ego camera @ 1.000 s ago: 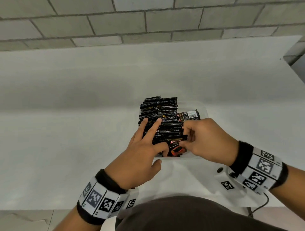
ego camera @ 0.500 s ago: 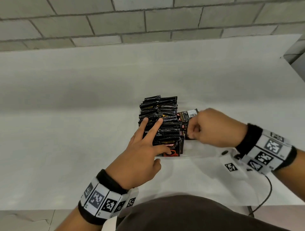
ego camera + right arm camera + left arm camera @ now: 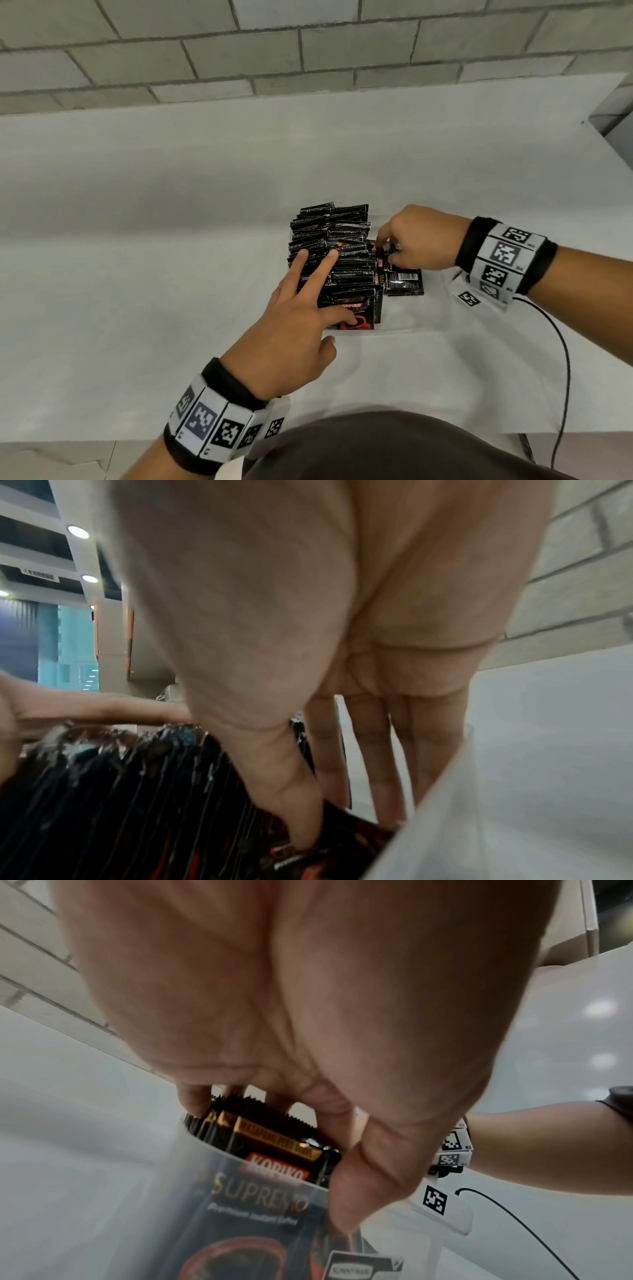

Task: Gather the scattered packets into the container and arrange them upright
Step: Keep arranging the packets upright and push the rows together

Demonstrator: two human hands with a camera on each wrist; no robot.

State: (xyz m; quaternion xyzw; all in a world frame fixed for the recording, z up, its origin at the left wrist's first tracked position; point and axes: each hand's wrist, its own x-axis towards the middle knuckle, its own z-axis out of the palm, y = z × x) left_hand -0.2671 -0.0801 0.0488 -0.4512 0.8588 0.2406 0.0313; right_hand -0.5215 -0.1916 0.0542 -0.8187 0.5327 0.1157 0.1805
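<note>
A long row of black coffee packets (image 3: 337, 240) stands upright in a clear plastic container (image 3: 399, 329) at mid table. My left hand (image 3: 329, 286) lies on the row with straight fingers on the packet tops and the thumb against the front packet (image 3: 358, 310). My right hand (image 3: 388, 246) reaches into the container's right side and pinches a loose packet (image 3: 404, 281) that lies beside the row. The right wrist view has the thumb (image 3: 303, 831) pressed on that packet, with the fingers behind it. In the left wrist view the front packet (image 3: 274, 1153) shows through the container wall (image 3: 164, 1183).
The container sits on a white table (image 3: 171, 274) below a grey block wall (image 3: 308, 44). A black cable (image 3: 563, 359) runs off the table's near right edge. My dark clothing (image 3: 394, 448) fills the bottom of the head view.
My right hand let go of the front packet and moved back and right, into the container's right side, onto the loose packet. The left hand stayed on the row.
</note>
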